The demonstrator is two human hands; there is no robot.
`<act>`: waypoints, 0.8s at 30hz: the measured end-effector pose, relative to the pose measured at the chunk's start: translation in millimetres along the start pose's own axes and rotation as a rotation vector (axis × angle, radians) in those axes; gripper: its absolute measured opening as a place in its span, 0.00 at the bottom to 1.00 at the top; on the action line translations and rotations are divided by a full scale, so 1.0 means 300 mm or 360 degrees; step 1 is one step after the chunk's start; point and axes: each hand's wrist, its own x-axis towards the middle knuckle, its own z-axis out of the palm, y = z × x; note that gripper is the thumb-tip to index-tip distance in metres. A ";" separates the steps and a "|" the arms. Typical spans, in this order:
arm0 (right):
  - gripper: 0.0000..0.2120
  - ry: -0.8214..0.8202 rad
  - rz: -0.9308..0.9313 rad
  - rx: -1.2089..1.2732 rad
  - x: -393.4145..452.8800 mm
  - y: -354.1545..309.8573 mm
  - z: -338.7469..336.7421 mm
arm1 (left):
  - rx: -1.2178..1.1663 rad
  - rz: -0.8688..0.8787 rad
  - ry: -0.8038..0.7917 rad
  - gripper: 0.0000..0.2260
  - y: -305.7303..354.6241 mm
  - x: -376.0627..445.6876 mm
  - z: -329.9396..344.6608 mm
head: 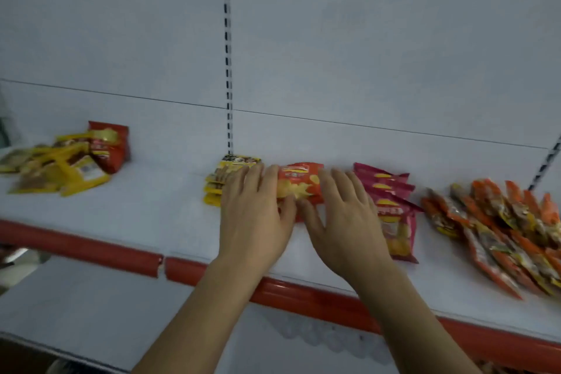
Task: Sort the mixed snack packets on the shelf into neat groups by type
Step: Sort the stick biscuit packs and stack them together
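Observation:
A red chip packet (pixel 299 184) lies on the white shelf (pixel 151 206) between my two hands. My left hand (pixel 256 212) presses its left side with straight fingers and partly covers a small stack of yellow packets (pixel 223 174). My right hand (pixel 340 215) presses the red packet's right side, fingers spread, thumb at its lower edge. A row of pink chip packets (pixel 391 206) lies just right of my right hand. Farther right sits a heap of orange packets (pixel 498 228). At far left lies a mixed pile of yellow and red packets (pixel 73 158).
The shelf has a red front rail (pixel 318 297) and a white back panel with a slotted upright (pixel 227 70). A lower white shelf (pixel 76 313) shows beneath. Bare shelf surface lies between the left pile and the yellow stack.

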 end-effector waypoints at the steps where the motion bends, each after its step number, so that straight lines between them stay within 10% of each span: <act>1: 0.34 -0.0001 -0.0045 0.0020 0.013 -0.070 0.031 | 0.0024 -0.0028 0.0025 0.24 -0.075 -0.010 -0.034; 24: 0.42 -0.0524 -0.0455 0.0192 0.622 -1.321 0.878 | 0.0423 -0.0691 -0.0208 0.22 -1.493 0.169 -0.398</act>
